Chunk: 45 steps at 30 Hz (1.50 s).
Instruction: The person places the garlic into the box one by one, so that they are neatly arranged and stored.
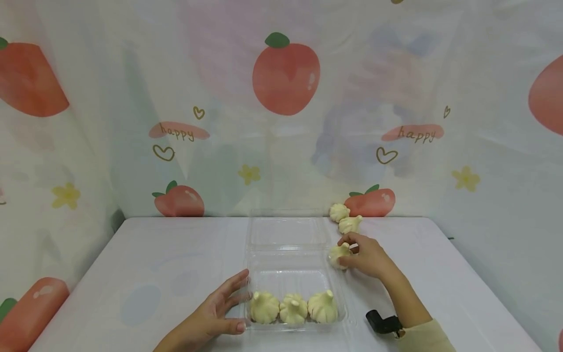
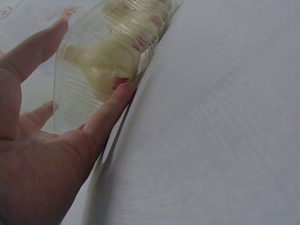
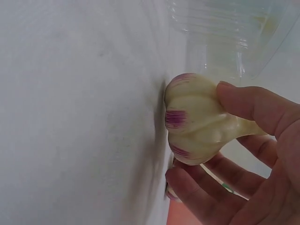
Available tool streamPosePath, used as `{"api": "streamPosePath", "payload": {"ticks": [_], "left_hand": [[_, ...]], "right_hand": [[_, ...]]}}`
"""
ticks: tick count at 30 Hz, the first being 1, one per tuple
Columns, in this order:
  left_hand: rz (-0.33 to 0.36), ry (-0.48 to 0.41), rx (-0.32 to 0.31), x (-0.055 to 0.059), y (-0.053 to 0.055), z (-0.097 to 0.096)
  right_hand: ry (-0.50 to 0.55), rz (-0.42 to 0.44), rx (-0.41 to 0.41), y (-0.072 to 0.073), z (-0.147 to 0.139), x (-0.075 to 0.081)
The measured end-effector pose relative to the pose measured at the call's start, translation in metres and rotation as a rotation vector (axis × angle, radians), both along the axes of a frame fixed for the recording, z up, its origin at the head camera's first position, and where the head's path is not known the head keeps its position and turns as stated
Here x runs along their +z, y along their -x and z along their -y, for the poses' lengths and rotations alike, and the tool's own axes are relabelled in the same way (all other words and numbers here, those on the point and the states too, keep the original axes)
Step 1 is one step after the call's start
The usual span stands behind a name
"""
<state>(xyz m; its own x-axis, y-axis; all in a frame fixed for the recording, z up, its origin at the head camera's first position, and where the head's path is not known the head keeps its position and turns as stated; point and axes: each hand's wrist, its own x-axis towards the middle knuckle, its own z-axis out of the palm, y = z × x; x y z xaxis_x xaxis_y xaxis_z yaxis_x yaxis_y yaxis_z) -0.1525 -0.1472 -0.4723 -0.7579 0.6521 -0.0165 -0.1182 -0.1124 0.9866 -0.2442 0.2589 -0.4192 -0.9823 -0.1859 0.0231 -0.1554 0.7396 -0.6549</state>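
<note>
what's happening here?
A person is handling garlic at a white table. The right hand grips one garlic bulb beside an open clear plastic box. The left hand rests open against the box's left side. Three bulbs sit in it; two more lie behind.

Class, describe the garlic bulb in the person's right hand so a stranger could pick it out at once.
Start at the clear plastic box on the white table. Just off its right edge, the right hand grips one garlic bulb. It alone is held: three lie inside the box, two sit loose near the curtain.
</note>
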Motion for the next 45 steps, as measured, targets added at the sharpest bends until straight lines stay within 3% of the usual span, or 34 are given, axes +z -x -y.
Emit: {"api": "streamPosePath", "payload": {"ticks": [14, 30, 45], "left_hand": [[0.007, 0.004, 0.002, 0.003, -0.001, 0.000], [0.006, 0.002, -0.003, 0.002, 0.000, 0.000], [0.002, 0.022, 0.009, 0.004, -0.001, 0.000]], "right_hand": [[-0.014, -0.107, 0.023, -0.004, -0.003, 0.015], [-0.047, -0.169, -0.005, -0.016, 0.000, 0.037], [-0.004, -0.208, 0.017, -0.022, 0.008, 0.045]]}}
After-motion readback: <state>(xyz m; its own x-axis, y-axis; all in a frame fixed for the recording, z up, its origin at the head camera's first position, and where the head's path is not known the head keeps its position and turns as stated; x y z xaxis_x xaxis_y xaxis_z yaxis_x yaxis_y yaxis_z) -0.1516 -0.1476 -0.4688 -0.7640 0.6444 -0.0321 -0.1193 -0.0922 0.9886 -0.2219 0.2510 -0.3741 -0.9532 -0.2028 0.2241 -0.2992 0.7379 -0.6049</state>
